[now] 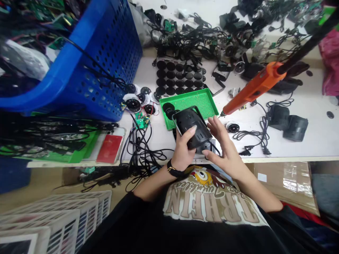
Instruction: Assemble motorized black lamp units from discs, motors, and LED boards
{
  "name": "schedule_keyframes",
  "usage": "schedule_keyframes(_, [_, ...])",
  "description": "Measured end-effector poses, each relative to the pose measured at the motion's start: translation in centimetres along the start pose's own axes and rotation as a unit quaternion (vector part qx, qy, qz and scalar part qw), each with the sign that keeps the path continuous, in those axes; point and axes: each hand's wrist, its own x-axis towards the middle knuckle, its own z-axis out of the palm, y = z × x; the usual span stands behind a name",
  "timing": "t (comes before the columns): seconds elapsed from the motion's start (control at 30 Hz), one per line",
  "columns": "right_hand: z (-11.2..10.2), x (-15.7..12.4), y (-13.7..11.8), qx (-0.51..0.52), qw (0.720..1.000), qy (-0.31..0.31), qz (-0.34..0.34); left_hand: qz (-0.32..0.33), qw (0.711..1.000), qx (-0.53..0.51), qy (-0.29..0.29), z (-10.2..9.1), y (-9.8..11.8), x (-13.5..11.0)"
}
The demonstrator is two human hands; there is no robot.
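My left hand (184, 148), wearing a black-strapped watch, is closed round a black vented plastic housing (191, 126) above the table's front edge. A metal bracket shows at the housing's rim, and a dark cable runs from its lower end. To its right, my right hand (225, 150) is open, fingers stretched out and thumb apart, close to the housing and its cable. Behind the housing lies a green perforated tray (203, 102) with small bits in it and black round pieces (168, 110) at its left end. What lies under the housing is mostly hidden.
An orange electric screwdriver (254, 88) hangs at the right, tip near the tray. A blue basket (106, 53) heaped with parts stands left. Black discs (180, 76), loose cables (143, 148), a red-backed phone (109, 146) and two black housings (295, 127) lie on the table.
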Motion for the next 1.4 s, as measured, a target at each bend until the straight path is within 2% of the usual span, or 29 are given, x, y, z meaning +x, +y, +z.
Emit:
schedule_keyframes(0.13, [0.1, -0.5, 0.5, 0.024, 0.998, 0.065, -0.006, 0.025, 0.999, 0.019, -0.011, -0.1, 0.6, 0.8])
schedule_keyframes(0.23, [0.5, -0.7, 0.7, 0.075, 0.994, 0.074, 0.021, 0.014, 0.999, 0.02, -0.032, -0.1, 0.7, 0.9])
schedule_keyframes(0.37, [0.6, -0.3, 1.1, 0.204, 0.972, 0.09, 0.071, -0.001, 0.998, 0.024, -0.049, -0.1, 0.6, 0.7])
schedule_keyframes(0.47, [0.6, 0.0, 1.5, 0.246, 0.961, 0.099, 0.082, -0.019, 0.998, 0.024, -0.047, -0.1, 0.6, 0.5])
schedule_keyframes(0.57, [0.8, 0.0, 1.5, 0.21, 0.97, 0.102, 0.064, -0.028, 0.998, 0.023, -0.044, -0.1, 0.7, 0.3])
schedule_keyframes(0.73, [1.5, -0.5, 0.9, 0.01, 0.997, 0.079, -0.014, 0.002, 0.998, 0.039, -0.051, 0.2, 0.8, 0.2])
schedule_keyframes(0.8, [1.5, -0.6, 0.7, -0.015, 0.998, 0.053, -0.03, 0.02, 0.997, 0.049, -0.053, 0.2, 0.8, 0.2])
schedule_keyframes(0.87, [1.3, -0.8, 0.7, 0.029, 0.999, 0.018, -0.021, 0.028, 0.996, 0.066, -0.061, -0.2, 0.7, -0.1])
schedule_keyframes(0.93, [0.9, -0.7, 0.9, 0.14, 0.99, -0.007, 0.01, 0.026, 0.992, 0.097, -0.083, -1.1, 0.3, -0.5])
schedule_keyframes(1.0, [0.5, -0.4, 1.0, 0.269, 0.962, -0.002, 0.041, 0.034, 0.981, 0.145, -0.124, -2.5, -0.2, -1.1])
schedule_keyframes(1.07, [0.3, 0.0, 0.9, 0.35, 0.935, 0.008, 0.062, 0.061, 0.961, 0.203, -0.176, -3.9, -0.8, -1.6])
schedule_keyframes(1.17, [0.4, 0.3, 0.1, 0.374, 0.923, 0.02, 0.082, 0.104, 0.929, 0.265, -0.237, -5.2, -1.1, -1.9])
schedule_keyframes(1.27, [0.8, 0.1, -0.8, 0.394, 0.913, 0.058, 0.086, 0.13, 0.905, 0.297, -0.276, -5.2, -0.8, -1.7])
schedule_keyframes(1.33, [1.1, -0.2, -1.1, 0.406, 0.907, 0.079, 0.081, 0.139, 0.895, 0.306, -0.295, -5.0, -0.7, -1.5])
schedule_keyframes(1.4, [1.2, -0.3, -1.2, 0.405, 0.906, 0.087, 0.08, 0.131, 0.898, 0.297, -0.298, -4.9, -0.9, -1.4])
